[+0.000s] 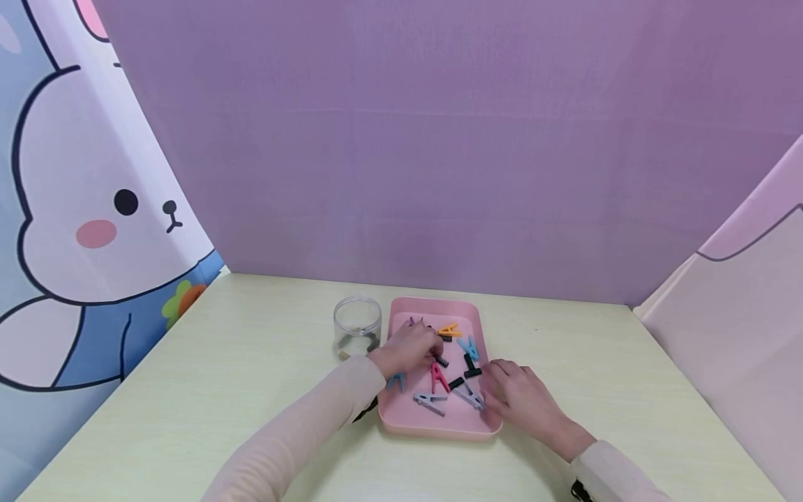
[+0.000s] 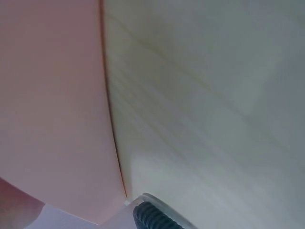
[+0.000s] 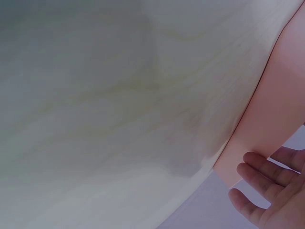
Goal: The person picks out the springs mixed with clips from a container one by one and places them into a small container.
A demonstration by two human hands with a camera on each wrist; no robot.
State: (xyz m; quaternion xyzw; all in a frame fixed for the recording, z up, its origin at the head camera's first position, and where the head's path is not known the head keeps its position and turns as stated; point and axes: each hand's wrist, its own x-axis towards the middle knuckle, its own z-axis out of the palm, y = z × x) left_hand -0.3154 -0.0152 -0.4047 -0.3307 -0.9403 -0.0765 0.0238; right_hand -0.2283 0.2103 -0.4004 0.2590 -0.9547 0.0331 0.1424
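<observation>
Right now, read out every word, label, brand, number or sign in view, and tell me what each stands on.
None: no readable text in any view.
Tray, jar: no lettering shows.
Clips, dark pieces: too small to tell whether they are marked.
Rabbit print at the left: a drawing, no words or numbers.

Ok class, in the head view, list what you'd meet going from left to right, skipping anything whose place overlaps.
Rabbit print → clear jar → half-hidden blue clothespin → red clothespin → light-blue clothespin → right hand.
</observation>
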